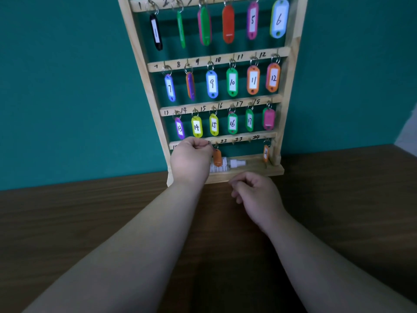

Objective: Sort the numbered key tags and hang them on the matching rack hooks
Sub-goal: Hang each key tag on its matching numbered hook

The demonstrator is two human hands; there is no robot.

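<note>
The left hand is raised to the bottom bar of the rack, thumb and forefinger pressed together; I cannot tell whether they pinch a ring. An orange tag hangs just right of those fingertips. Below and right of that grip, the right hand hangs loosely curled over the table, with nothing visible in it.

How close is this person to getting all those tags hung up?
Nearly done. On the rack, the top three rows look full, and one small tag hangs at the bottom row's right end. The left hand pinches at an orange tag by its hook. The hooks by 22 and 23 are bare; the right hand shows no tag.
</note>
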